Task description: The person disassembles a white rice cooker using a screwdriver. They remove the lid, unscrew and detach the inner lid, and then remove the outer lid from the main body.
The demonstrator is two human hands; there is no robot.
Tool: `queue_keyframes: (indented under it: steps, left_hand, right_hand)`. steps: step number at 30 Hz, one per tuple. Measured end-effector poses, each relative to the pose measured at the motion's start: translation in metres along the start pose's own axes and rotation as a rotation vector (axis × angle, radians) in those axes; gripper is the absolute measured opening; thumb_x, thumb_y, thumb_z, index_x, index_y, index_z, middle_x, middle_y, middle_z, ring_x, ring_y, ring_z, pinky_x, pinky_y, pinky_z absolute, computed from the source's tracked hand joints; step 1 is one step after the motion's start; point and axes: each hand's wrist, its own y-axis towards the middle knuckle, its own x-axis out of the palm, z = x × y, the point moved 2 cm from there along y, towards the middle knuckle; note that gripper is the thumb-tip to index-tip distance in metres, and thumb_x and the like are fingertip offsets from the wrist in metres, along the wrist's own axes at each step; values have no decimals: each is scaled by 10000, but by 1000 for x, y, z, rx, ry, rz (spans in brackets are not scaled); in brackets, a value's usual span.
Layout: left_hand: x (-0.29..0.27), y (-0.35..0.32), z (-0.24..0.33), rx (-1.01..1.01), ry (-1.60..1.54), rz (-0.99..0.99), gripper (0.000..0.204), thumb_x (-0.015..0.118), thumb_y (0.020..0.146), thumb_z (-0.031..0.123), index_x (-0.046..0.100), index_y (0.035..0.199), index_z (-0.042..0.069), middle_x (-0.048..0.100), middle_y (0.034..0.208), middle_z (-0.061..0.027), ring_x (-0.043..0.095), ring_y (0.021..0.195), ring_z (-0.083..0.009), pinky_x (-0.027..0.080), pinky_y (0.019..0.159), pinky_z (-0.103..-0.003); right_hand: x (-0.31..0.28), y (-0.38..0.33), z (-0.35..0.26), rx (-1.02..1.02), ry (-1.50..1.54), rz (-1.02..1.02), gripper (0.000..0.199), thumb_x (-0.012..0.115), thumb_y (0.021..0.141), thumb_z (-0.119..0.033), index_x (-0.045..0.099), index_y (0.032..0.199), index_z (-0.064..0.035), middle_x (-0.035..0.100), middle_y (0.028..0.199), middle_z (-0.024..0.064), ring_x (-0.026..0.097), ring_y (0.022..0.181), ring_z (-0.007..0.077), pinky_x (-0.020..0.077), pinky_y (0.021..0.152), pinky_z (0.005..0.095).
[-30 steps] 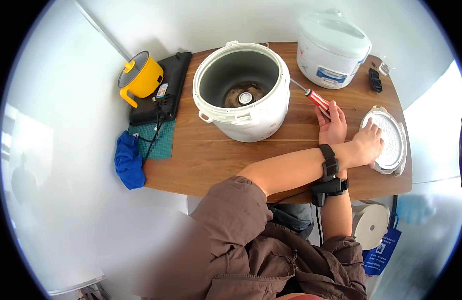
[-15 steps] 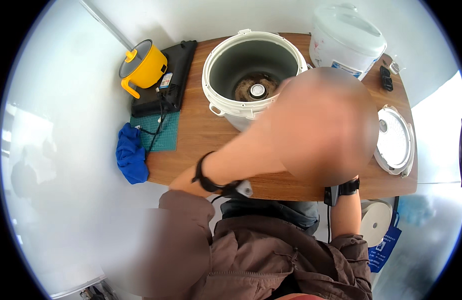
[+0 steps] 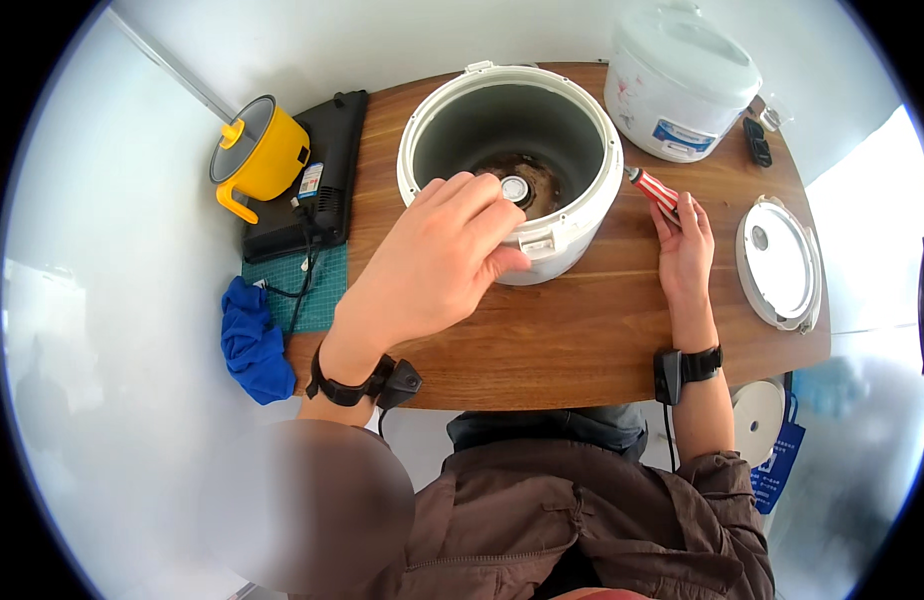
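So my left hand (image 3: 432, 265) is up over the near rim of the open rice cooker body (image 3: 510, 165), fingers loosely spread and reaching down toward the inside. It isn't gripping anything; the fingertips (image 3: 482, 195) sit right by the little round silver sensor button (image 3: 514, 188) at the middle of the cooker floor, but I can't tell if they actually touch it. The cooker itself sits at roughly 12 o'clock on the wooden table (image 3: 582, 330), lid off, grey inner wall, brownish heating plate at the bottom.

My right hand (image 3: 685, 255) is at about 2 o'clock from me, lying on the tabletop just beside the cooker's right side. It's got a red-and-white-handled screwdriver (image 3: 654, 190) under the fingertips, handle pointing up toward the cooker rim. Looks more like a light pinch than a full fist, fingers mostly straight.

Other stuff around: a second white rice cooker (image 3: 680, 80) with its lid shut at 1 o'clock, a round white inner lid (image 3: 779, 262) lying flat at 3 o'clock near the table's edge, a yellow pot (image 3: 260, 155) at 10 o'clock sitting on a black flat appliance (image 3: 317, 180), a green cutting mat (image 3: 297, 290) under that, and a blue cloth (image 3: 254, 340) bunched at the table's left edge around 9 o'clock. Black bands on both wrists.
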Motion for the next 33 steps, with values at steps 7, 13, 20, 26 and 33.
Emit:
queue_keyframes:
  steps: [7,13,20,26,33]
  left_hand:
    - [-7,0,-2,-62,-69,-34,208,768,840,98,628,957,0,546,906,-103,524,825,-314,448,736,-404]
    - [-29,6,2,-140,-103,94,196,726,927,170,650,983,-2,529,856,-110,529,796,-287,437,696,-371]
    - [-72,53,-42,85,59,511,388,573,1072,336,635,1260,2,686,1074,-113,658,960,-212,509,871,-316]
    - [-86,81,-116,-88,-326,690,280,578,1085,247,621,1217,3,624,949,-10,574,858,-83,471,789,-227]
    - [-12,55,-180,-260,-886,504,645,279,1135,471,457,1451,-62,658,1290,-270,659,1185,-315,499,1062,-404]
  right_hand:
    - [3,-2,0,29,13,14,299,663,1029,-155,529,1222,29,655,1155,149,694,1077,252,591,1012,418]
    - [4,-4,-3,37,7,16,343,677,1021,-171,515,1236,42,654,1149,150,692,1075,253,593,1008,423]
    - [5,-3,-1,40,17,9,324,667,1026,-157,513,1228,44,653,1149,156,691,1080,255,583,1030,431]
    - [3,-2,-2,47,27,20,296,658,1029,-142,519,1217,39,656,1155,161,692,1084,259,584,1029,437]
    - [0,-1,0,39,4,29,292,660,1029,-147,523,1213,35,660,1157,163,694,1077,258,584,1027,433]
